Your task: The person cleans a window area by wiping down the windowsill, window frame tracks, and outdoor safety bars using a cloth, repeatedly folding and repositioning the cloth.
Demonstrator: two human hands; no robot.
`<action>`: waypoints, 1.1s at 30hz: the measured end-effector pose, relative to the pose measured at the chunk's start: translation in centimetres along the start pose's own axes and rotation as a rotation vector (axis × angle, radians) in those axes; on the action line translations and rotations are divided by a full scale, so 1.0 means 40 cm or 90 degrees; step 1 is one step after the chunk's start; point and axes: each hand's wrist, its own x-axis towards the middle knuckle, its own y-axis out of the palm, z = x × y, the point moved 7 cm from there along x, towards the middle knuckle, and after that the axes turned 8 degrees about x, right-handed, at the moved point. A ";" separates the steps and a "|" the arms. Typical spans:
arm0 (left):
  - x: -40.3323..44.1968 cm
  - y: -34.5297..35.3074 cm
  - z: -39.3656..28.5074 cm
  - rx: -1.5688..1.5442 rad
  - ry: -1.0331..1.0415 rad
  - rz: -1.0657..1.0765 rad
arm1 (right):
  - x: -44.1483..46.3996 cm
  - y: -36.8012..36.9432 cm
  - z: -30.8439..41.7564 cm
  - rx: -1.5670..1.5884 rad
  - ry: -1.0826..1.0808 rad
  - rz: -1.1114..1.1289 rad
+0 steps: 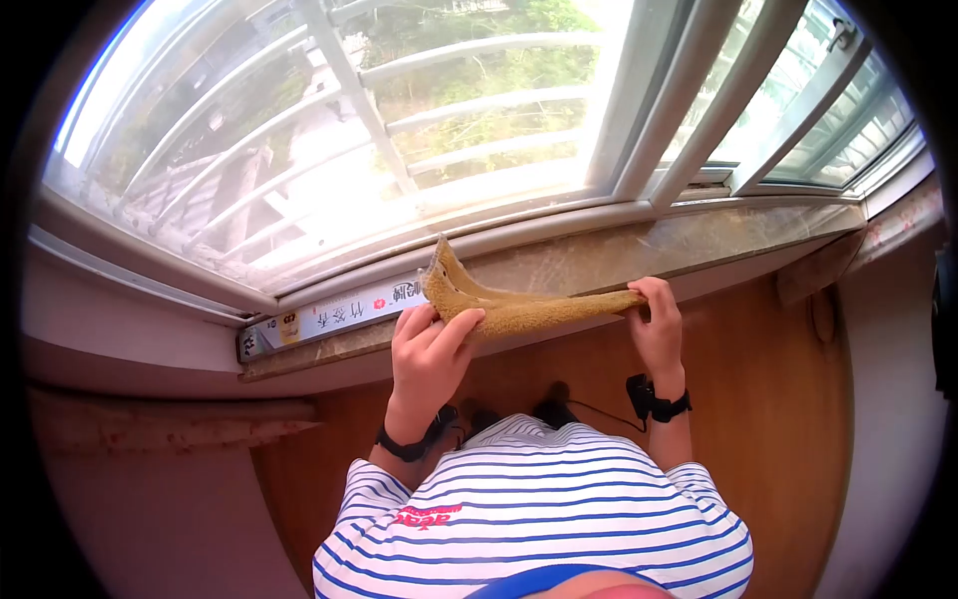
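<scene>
A brownish-yellow cloth [544, 311] is stretched between my two hands, just above the front edge of the stone windowsill. My left hand [431, 354] is closed on its left end, where one corner folds up and stands above the fingers. At the other end, my right hand [657, 317] pinches the cloth between thumb and fingers. Behind my left hand, a long printed box [329, 315] lies on the sill against the window frame. The cloth and my left hand hide the right end of that box.
The marble-patterned windowsill [689, 245] runs below a closed window with white bars [479, 97] outside. Curtains hang low at the left [170, 424] and at the right [888, 235]. A wooden floor [758, 399] lies below, with a dark cable near my right wrist.
</scene>
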 end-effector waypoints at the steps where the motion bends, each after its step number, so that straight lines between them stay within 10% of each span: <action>1: 0.025 0.026 -0.008 -0.002 0.006 0.001 | 0.005 -0.011 -0.014 -0.011 0.043 0.041; 14: 0.169 0.119 -0.046 0.235 -0.045 -0.189 | 0.241 -0.306 -0.060 -0.179 -0.361 -0.147; 24: -0.090 0.384 -0.096 -0.060 -0.088 0.229 | -0.050 -0.197 -0.400 -0.095 -0.062 0.151; 33: 0.014 0.446 -0.025 -0.061 -0.255 0.184 | 0.161 -0.190 -0.392 -0.120 -0.068 0.111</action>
